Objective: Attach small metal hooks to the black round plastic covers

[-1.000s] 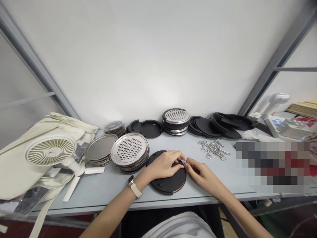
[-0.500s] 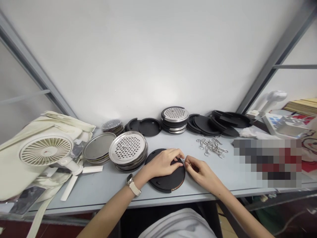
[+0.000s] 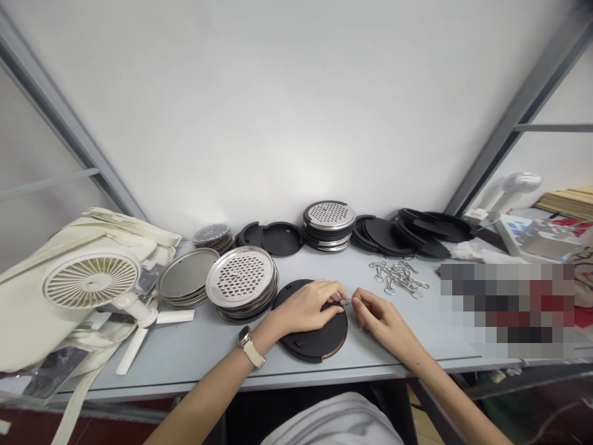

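Observation:
A black round plate (image 3: 315, 343) lies flat at the front of the table, with a copper-coloured strip along its lower right edge. My left hand (image 3: 311, 306) is over it, fingers curled and gripping at its right side. Just off that edge, my right hand (image 3: 377, 315) is closed in a pinch on a small metal wire hook (image 3: 346, 302). The hook's other end reaches my left fingertips, which partly hide it. Similar wire hooks (image 3: 398, 278) lie in a loose heap beyond my right hand.
Perforated metal grater discs (image 3: 241, 277) and plain metal discs (image 3: 188, 275) are stacked at left. Another grater stack (image 3: 328, 216) and several black round plates (image 3: 389, 236) line the wall. A white fan (image 3: 92, 281) rests on a cream bag. Far right, an area is blurred.
My right hand has drawn slightly right, away from the left fingers, so more of the wire hook shows between them. My left hand stays on the black plate. The view has shifted slightly.

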{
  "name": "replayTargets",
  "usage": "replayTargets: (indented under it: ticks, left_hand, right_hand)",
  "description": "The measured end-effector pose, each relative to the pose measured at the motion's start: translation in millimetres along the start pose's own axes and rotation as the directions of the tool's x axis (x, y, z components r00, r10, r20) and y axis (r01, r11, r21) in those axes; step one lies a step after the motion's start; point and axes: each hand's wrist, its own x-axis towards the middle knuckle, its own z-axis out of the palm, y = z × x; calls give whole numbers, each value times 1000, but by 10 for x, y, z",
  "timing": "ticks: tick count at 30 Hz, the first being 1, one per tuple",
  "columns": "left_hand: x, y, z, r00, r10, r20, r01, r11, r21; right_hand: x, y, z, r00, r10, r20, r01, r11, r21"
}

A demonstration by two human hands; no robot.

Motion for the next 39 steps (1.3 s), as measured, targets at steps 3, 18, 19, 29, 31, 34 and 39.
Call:
replayTargets:
  ticks: [3,18,19,29,31,34,39]
  left_hand:
    - [-11,-1,-4,1000,8,-16,-8,1000,8]
    - [-24,25,-15,999,15,-28,-12,994,109]
    - [-26,30,-15,999,14,-34,-10,991,130]
    - [-31,50,-12,996,31,-87,-13,980,201]
    - [-28,46,-14,995,42,-87,-25,981,194]
    - [-22,37,-11,995,63,-75,-48,981,190]
    - [-13,10,4,995,61,-85,-45,983,179]
  right_hand:
    - [3,0,-3,999,10,45,-10,1000,6]
    - [7,-65,23,990,-24,140,36,996,-86]
    - [5,-61,27,990,-19,139,32,995,-90]
    - [-1,-45,72,990,-4,142,22,991,-128]
    - [2,-48,72,990,-12,141,30,991,-127]
    - [7,-48,71,991,-19,135,36,991,-132]
    - [14,-43,72,992,-28,121,45,989,-144]
